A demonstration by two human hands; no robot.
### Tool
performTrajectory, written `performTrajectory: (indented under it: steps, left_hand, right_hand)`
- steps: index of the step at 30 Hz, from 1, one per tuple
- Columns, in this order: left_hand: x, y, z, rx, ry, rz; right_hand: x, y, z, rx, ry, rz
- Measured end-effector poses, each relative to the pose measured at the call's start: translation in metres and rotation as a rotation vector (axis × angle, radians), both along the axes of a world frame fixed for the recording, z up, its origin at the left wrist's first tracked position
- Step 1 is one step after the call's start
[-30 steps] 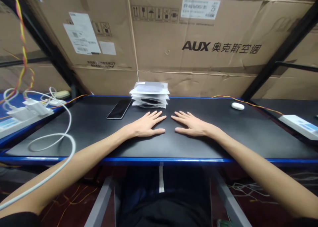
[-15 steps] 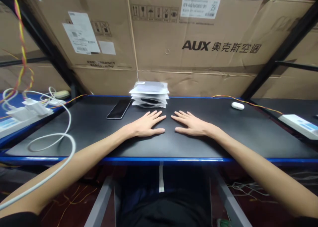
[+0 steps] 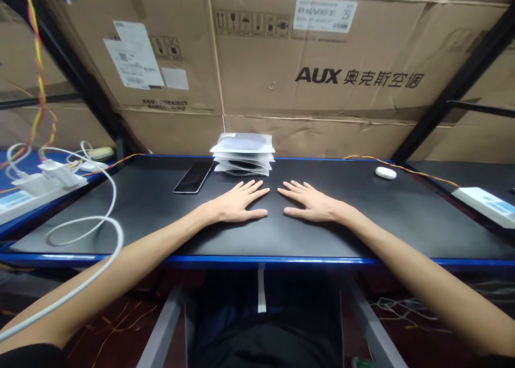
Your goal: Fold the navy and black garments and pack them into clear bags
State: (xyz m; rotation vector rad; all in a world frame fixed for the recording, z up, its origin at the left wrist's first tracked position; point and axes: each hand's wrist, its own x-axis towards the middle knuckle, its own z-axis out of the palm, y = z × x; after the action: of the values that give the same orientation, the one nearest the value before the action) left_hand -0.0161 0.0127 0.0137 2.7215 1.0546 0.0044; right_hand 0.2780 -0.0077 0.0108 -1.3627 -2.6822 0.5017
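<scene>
My left hand lies flat on the black tabletop, fingers spread and holding nothing. Opposite it, my right hand rests palm down in the same way, with a small gap between the two. Just beyond my left fingertips sits a stack of white packets, several layers high, whose contents I cannot make out. A dark-screened smartphone lies flat to the left of the stack. Neither hand touches the stack or the phone.
Large cardboard panels stand behind the table. A small white case lies at the back right. Power strips flank both sides, the left one holding chargers. A white cable loops over the left side and my left forearm.
Both hands keep their flat pose on the table. The whole view has shifted very slightly; no object has visibly moved.
</scene>
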Motion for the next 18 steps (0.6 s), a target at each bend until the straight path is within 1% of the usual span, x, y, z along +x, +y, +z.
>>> performTrajectory:
  steps: [8, 12, 15, 18]
  left_hand:
    - [-0.001, 0.001, 0.000, 0.000, 0.000, 0.002]
    - [0.000, 0.002, -0.001, 0.032, -0.020, -0.008]
    - [0.001, 0.005, 0.001, 0.144, -0.097, -0.043]
    - [0.000, 0.015, 0.008, 0.381, -0.273, -0.074]
  right_hand:
    - [-0.002, -0.002, 0.003, -0.001, -0.007, 0.001]
    - [-0.003, -0.003, 0.005, -0.003, -0.022, 0.003]
    - [-0.003, -0.003, 0.005, -0.008, -0.026, 0.002]
    - [-0.002, -0.002, 0.004, -0.008, -0.018, -0.002]
